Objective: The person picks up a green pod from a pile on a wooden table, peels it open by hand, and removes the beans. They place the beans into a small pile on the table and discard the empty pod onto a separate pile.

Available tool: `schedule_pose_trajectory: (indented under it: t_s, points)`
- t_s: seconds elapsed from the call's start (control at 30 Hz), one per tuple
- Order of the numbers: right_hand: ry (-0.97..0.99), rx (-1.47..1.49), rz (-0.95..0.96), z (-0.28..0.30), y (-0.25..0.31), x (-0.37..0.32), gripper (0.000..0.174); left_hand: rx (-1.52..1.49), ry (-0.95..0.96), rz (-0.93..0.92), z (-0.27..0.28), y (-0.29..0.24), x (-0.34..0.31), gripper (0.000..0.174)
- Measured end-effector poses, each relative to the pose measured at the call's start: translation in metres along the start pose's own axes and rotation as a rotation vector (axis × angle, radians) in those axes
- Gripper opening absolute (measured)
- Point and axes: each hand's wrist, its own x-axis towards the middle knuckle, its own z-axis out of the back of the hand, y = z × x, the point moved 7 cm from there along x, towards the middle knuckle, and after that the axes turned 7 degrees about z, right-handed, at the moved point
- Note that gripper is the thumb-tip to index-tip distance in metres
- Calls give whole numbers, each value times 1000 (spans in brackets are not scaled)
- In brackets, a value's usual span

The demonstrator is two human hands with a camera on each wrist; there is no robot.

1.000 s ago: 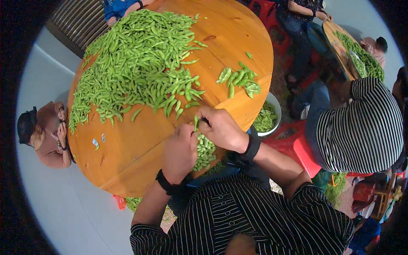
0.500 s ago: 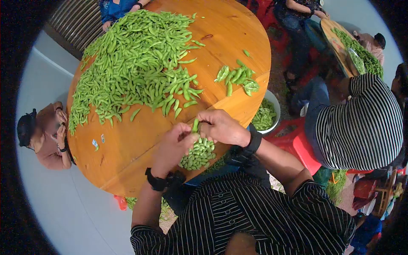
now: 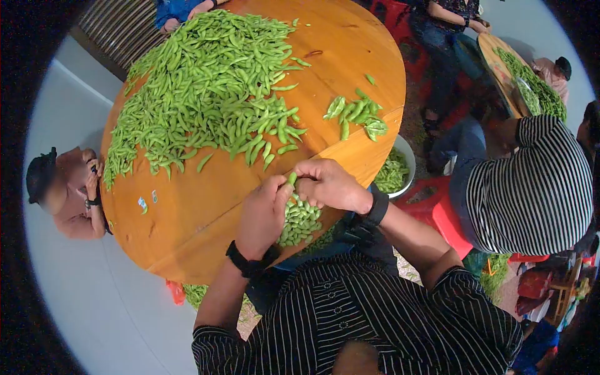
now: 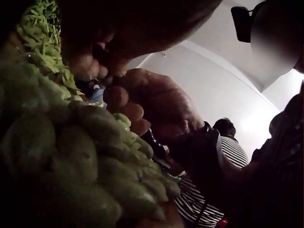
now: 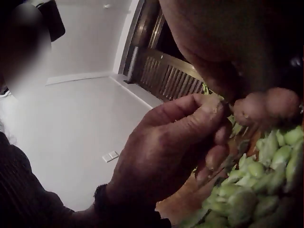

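A green soybean pod point(image 3: 292, 179) is pinched between the fingertips of both hands, over the near edge of the round table. My left hand point(image 3: 261, 209) grips it from the left, thumb against forefinger in the right wrist view. From the right, my right hand point(image 3: 331, 185) holds the pod's other side, its remaining fingers curled below. Directly under the hands lies a heap of shelled green beans point(image 3: 300, 224), partly hidden by them. In the left wrist view these beans point(image 4: 76, 152) fill the foreground.
A big mound of unshelled pods point(image 3: 206, 94) covers the far left of the wooden table point(image 3: 187, 231). Several pods with leaves point(image 3: 356, 112) lie at right. Beside the table, a white basin point(image 3: 409, 165) holds green pods. A person in stripes point(image 3: 531, 187) sits on a red stool point(image 3: 447, 219).
Half a second ago the left thumb and fingers were spread apart beside the pod; now they have closed in on it. The right hand keeps its hold, with little movement.
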Motion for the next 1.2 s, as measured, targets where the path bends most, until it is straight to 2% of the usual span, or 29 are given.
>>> schedule_pose_trajectory:
  t_s: [0.1, 0.17, 0.2, 0.27, 0.3, 0.37, 0.5, 0.57, 0.6, 0.67, 0.7, 0.77, 0.9, 0.97, 1.07, 1.1, 1.17, 1.2]
  points:
    - [26, 53, -21, -1, 1, 0, 10, -65, -33, -19, -4, 8, 2, 21]
    - [47, 60, -33, -3, 0, 0, 10, -262, 33, 183, -13, 33, 4, 22]
    - [47, 60, -33, -2, -1, 1, 10, -262, 34, 183, -13, 36, 5, 22]
    - [87, 122, -59, -6, -6, 0, 10, -718, 156, 400, -24, 51, 2, 26]
    - [87, 123, -61, -5, -5, 1, 10, -718, 156, 402, -20, 48, 3, 26]
    - [147, 197, -170, -9, -6, 1, 11, -879, 314, 586, -22, 41, -4, 25]
    - [160, 106, -192, -6, -4, 4, 14, -643, 358, 544, -18, 31, -4, 14]
    - [159, -338, -4, -3, 12, 7, 14, -573, 333, 476, -19, 38, -4, 12]
    - [160, -339, -3, -5, 10, 7, 14, -573, 332, 475, -24, 44, -4, 12]
    - [-7, -757, 314, -6, 29, 3, 19, -315, 103, 209, -12, 39, 4, 11]
    - [-7, -757, 314, -8, 30, 0, 19, -316, 103, 209, -12, 39, 3, 11]
    - [-38, -652, 221, -6, 31, -1, 20, -125, -36, 110, 1, 29, 1, 12]
    - [-63, -696, 260, -9, 28, -1, 20, -43, 42, 194, 1, 17, -6, 13]
    - [-42, -771, 237, -10, 32, 0, 20, -18, -60, 44, 4, 7, -9, 11]
    - [-66, -854, 260, -8, 35, 0, 21, -63, -74, 12, 3, 14, -7, 15]
    - [-66, -855, 262, -6, 33, 0, 21, -62, -76, 11, 2, 23, -6, 15]
    - [-89, -804, 307, -3, 31, -2, 20, -219, -9, 146, -4, 49, -2, 17]
    - [-90, -803, 307, -2, 31, -2, 20, -218, -8, 145, -2, 46, -2, 17]
